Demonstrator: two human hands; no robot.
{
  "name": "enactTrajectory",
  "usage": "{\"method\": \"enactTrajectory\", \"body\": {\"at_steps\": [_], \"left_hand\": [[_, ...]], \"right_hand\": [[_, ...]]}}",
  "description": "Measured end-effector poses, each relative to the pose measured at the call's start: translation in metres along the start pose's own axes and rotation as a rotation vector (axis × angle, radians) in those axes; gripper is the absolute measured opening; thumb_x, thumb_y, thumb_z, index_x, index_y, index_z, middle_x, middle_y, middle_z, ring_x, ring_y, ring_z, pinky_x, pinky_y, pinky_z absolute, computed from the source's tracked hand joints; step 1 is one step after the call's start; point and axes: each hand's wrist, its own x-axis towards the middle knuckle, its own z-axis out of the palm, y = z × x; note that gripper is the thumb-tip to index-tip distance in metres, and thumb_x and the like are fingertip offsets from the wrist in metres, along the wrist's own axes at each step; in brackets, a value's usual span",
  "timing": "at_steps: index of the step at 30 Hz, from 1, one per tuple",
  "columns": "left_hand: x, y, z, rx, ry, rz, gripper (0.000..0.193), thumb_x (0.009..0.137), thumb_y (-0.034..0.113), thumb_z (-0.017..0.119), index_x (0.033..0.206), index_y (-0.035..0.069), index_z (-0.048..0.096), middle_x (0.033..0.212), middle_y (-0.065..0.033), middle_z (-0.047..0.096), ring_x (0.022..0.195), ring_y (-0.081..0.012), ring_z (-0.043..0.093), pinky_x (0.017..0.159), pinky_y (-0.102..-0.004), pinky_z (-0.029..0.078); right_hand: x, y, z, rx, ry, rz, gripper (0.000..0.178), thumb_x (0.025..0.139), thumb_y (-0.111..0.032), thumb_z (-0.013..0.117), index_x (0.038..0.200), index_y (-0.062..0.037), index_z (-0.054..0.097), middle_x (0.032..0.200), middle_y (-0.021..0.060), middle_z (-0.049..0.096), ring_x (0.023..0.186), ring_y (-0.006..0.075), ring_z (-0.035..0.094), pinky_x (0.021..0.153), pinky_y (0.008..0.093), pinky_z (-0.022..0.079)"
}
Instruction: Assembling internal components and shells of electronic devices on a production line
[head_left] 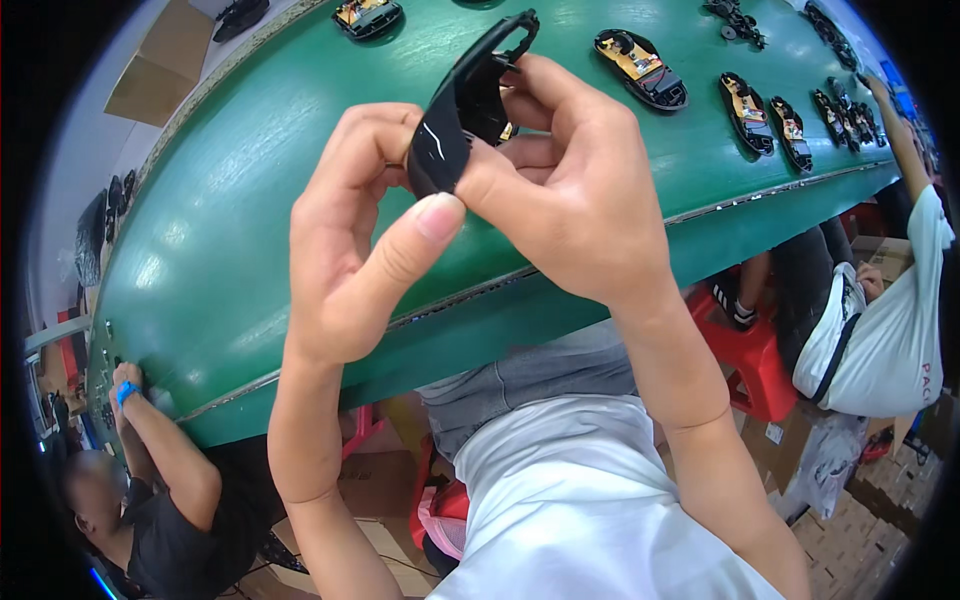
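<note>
Left hand (pixel 335 235), fingers curled closed on the curved black shell (pixel 438 150) we hold, right hand (pixel 580 200), fingers gripping its opposite side, shell above the workbench (pixel 230 250), inward of our near edge, opened black housings (pixel 640 68) toward the right end.

I log shell (pixel 440 155) between left hand (pixel 340 230) and right hand (pixel 585 200), above table (pixel 220 220). Housing (pixel 641 70) on table beyond right hand; two more housings (pixel 748 113) side by side farther right. Part cluster (pixel 832 118) past those; contact between pieces I cannot confirm on my feed. Carton (pixel 160 65) beyond table's far-left edge. Stool (pixel 748 360) below near edge, right. One co-worker (pixel 185 530) by left end, another co-worker (pixel 885 340) toward right end.
</note>
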Motion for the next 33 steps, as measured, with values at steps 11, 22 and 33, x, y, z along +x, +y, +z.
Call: {"method": "enactTrajectory", "body": {"at_steps": [11,22,33], "left_hand": [[0.002,-0.006,-0.006,0.336,0.001,0.147,0.035,0.084,0.023,0.080,0.099,-0.003,0.062,0.112,-0.0127,0.055,0.094,-0.0196,0.057,0.082,-0.0321,0.050],[0.001,-0.008,-0.007,0.059,-0.100,-0.002,0.038,0.078,0.016,0.089,0.085,-0.002,0.057,0.136,-0.0184,0.049,0.109,-0.0183,0.061,0.089,-0.0347,0.057],[0.002,-0.003,-0.007,0.149,-0.129,0.072,0.039,0.076,0.010,0.089,0.079,0.001,0.051,0.146,-0.0257,0.045,0.111,-0.0188,0.062,0.088,-0.0322,0.052]], "right_hand": [[-0.006,0.032,0.021,0.020,0.374,-0.336,0.050,0.081,-0.011,0.078,0.122,0.0112,0.062,0.097,0.0183,0.074,0.083,0.0230,0.076,0.071,0.0317,0.062],[-0.016,0.034,0.015,0.190,0.143,-0.211,0.050,0.089,-0.003,0.071,0.135,0.0096,0.055,0.118,0.0179,0.070,0.107,0.0225,0.071,0.087,0.0326,0.060],[-0.019,0.027,0.013,0.099,0.131,-0.178,0.044,0.088,0.006,0.057,0.132,0.0123,0.054,0.109,0.0249,0.072,0.098,0.0303,0.075,0.084,0.0362,0.062]]}}
